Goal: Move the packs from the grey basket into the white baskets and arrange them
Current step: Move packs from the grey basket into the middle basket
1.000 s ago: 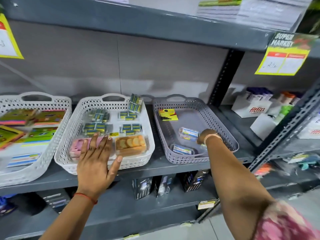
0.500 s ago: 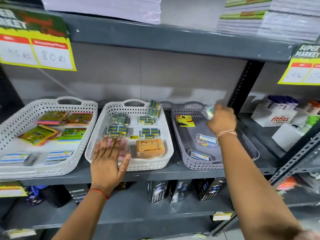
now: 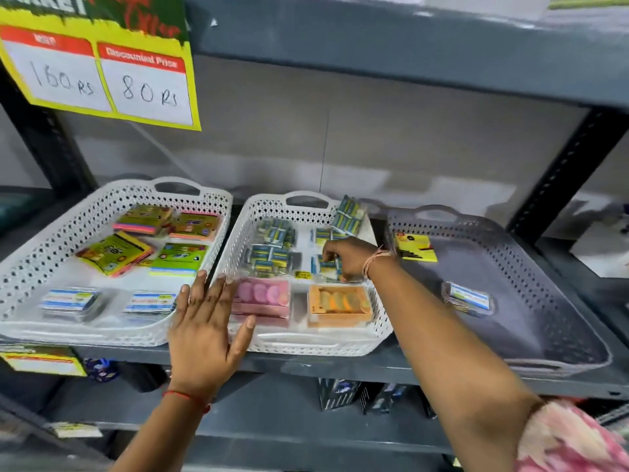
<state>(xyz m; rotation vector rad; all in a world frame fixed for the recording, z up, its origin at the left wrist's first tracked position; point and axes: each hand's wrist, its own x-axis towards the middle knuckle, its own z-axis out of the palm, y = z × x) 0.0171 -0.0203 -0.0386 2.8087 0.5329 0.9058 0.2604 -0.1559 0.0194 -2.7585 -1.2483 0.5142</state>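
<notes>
Three baskets stand in a row on a grey shelf. The grey basket (image 3: 558, 277) on the right holds a yellow pack (image 3: 415, 247) and a blue-and-white pack (image 3: 468, 296); my right forearm hides part of its floor. The middle white basket (image 3: 235, 247) holds several small blue packs, a pink pack (image 3: 262, 296) and an orange pack (image 3: 340, 304). My right hand (image 3: 347, 257) is low over its right half, fingers pinched on a small pack that is mostly hidden. My left hand (image 3: 207, 321) lies flat on the front rims between the two white baskets. The left white basket (image 3: 44, 247) holds colourful packs.
A yellow price sign (image 3: 102, 69) hangs from the shelf above at the left. A black upright post (image 3: 558, 172) stands behind the grey basket. Dark boxes (image 3: 340, 393) sit on the shelf below, and a small label (image 3: 41, 362) hangs on the shelf edge.
My right hand took a small pack out of the grey basket, lifted it and carried it left, down into the middle white basket. My left hand stayed on the rims. The view shifted left.
</notes>
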